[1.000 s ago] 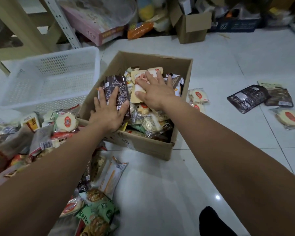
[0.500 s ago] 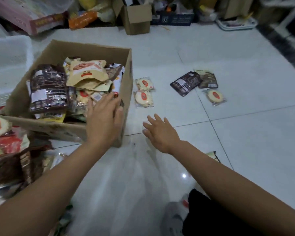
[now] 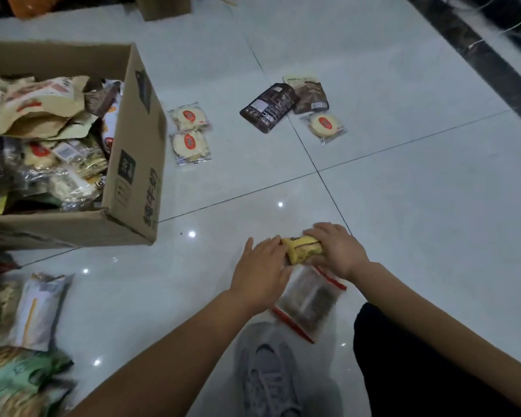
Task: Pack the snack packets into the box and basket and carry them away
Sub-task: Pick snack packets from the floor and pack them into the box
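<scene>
Box (image 3: 133, 164): your cardboard carton sits on the white floor tiles at upper left, open at the top and heaped with packets, and a beige pouch (image 3: 36, 106) lies on top of the heap.
Loose heap (image 3: 27, 326): more packets lie on the floor at lower left, in front of the box, blurred at the frame's edge.
Shoe (image 3: 268, 380): your grey trainer is planted at the bottom centre, just below your hands.
Left hand (image 3: 262, 275): it's palm down with the fingers fairly straight, the fingertips touching the left end of the yellow packet and gripping nothing.
Right hand (image 3: 340, 251): the fingers curl over the right end of the yellow packet and you're gripping it.
Red-edged packet (image 3: 310, 299): clear with dark contents, it lies flat on the floor right under your wrists, between your hands and the shoe.
Dark packet (image 3: 268, 108): it's out on the tiles well right of the box, its upper right edge against a brown packet (image 3: 310, 96).
Round biscuit packets (image 3: 190, 117): two lie one behind the other just beside the box's right wall, and a third biscuit packet (image 3: 325, 126) sits just in front of the brown one.
Yellow packet (image 3: 304, 249): it's caught between your two hands, low over the floor, well apart from the box. Whether it touches the tiles I can't tell.
</scene>
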